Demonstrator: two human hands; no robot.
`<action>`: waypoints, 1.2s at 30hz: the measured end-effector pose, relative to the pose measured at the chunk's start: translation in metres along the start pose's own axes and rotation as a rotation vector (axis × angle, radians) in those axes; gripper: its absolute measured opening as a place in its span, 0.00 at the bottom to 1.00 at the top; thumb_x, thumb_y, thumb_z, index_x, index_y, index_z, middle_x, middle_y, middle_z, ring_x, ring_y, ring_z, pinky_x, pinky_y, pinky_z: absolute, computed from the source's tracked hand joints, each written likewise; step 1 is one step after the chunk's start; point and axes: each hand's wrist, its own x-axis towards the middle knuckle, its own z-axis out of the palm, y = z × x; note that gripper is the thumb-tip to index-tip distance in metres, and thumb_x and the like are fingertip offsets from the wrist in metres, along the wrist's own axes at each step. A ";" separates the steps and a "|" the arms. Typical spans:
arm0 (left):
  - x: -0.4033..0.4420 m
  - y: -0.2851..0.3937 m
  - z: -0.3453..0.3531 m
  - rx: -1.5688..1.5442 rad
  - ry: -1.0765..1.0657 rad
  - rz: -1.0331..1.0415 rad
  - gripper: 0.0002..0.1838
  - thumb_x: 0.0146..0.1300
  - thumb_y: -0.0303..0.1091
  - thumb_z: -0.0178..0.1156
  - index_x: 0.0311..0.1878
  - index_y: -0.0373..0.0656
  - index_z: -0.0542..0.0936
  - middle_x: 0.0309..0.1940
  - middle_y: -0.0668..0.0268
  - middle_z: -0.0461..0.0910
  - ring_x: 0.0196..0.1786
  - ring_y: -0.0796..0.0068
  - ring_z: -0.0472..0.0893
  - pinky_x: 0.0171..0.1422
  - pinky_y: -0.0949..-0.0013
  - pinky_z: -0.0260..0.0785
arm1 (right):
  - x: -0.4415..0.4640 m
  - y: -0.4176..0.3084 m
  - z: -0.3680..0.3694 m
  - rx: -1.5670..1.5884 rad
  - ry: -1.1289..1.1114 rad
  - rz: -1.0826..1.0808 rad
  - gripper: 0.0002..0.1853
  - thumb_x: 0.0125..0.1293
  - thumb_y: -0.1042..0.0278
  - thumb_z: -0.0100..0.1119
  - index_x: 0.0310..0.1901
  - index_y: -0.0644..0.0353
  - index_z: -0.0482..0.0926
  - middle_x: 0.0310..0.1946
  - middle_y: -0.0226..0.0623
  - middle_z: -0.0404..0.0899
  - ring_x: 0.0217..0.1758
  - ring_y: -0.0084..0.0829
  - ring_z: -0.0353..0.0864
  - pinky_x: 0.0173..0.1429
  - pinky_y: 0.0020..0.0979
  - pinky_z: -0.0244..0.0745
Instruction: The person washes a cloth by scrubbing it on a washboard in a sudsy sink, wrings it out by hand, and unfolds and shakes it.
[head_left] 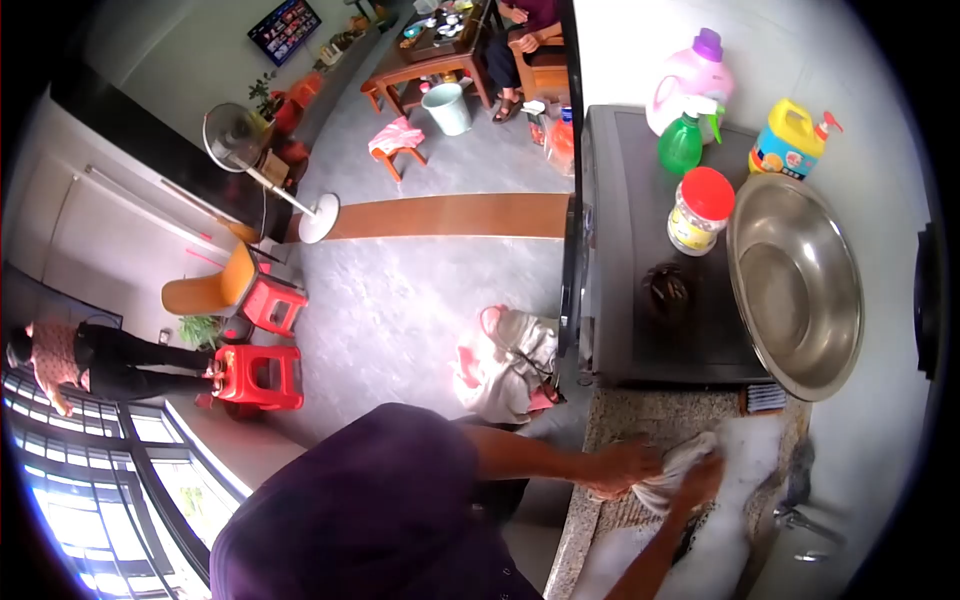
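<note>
A wet, whitish cloth (667, 488) is bunched between my two hands over the speckled stone sink (577, 535). My left hand (622, 468) is closed on its near side, with the fingers partly hidden. My right hand (700, 483) grips the other side. Beneath the cloth is a ridged, washboard-like surface (625, 512). White suds (750, 450) spread over the basin beside and below my right hand. A scrubbing brush (766, 399) rests at the sink's upper edge.
Beside the sink, a dark-topped cabinet (640, 310) bears a red-lidded jar (700, 212), a green spray bottle (682, 145), detergent bottles and a leaning metal basin (790, 290). A tap (805, 525) projects from the wall. A bag (515, 365) lies on the floor. Two other people are farther off.
</note>
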 end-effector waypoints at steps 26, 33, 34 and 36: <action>0.004 -0.005 0.004 0.101 -0.131 -0.005 0.35 0.41 0.40 0.70 0.57 0.41 0.75 0.56 0.62 0.74 0.69 0.61 0.66 0.75 0.44 0.51 | 0.010 -0.001 0.022 0.212 0.016 -0.095 0.21 0.79 0.54 0.41 0.53 0.67 0.74 0.43 0.58 0.78 0.44 0.59 0.77 0.50 0.49 0.72; -0.002 -0.010 0.011 0.123 -0.093 0.005 0.35 0.41 0.40 0.68 0.57 0.40 0.75 0.58 0.61 0.72 0.68 0.61 0.66 0.75 0.44 0.50 | -0.052 -0.066 -0.030 0.552 -0.129 -0.275 0.21 0.78 0.55 0.42 0.46 0.68 0.77 0.40 0.57 0.78 0.42 0.57 0.76 0.47 0.48 0.71; -0.004 -0.011 0.012 0.129 -0.074 0.010 0.35 0.41 0.39 0.68 0.58 0.40 0.74 0.58 0.61 0.72 0.69 0.61 0.66 0.75 0.43 0.50 | -0.052 -0.069 -0.019 0.537 -0.064 -0.189 0.21 0.78 0.56 0.44 0.46 0.68 0.77 0.39 0.57 0.78 0.43 0.57 0.76 0.47 0.48 0.71; -0.002 -0.006 0.009 0.081 -0.154 -0.036 0.35 0.42 0.38 0.67 0.58 0.40 0.74 0.58 0.59 0.72 0.69 0.60 0.66 0.75 0.42 0.49 | -0.037 -0.048 -0.005 0.360 0.008 -0.110 0.20 0.77 0.56 0.45 0.45 0.68 0.76 0.39 0.59 0.78 0.43 0.59 0.75 0.48 0.49 0.71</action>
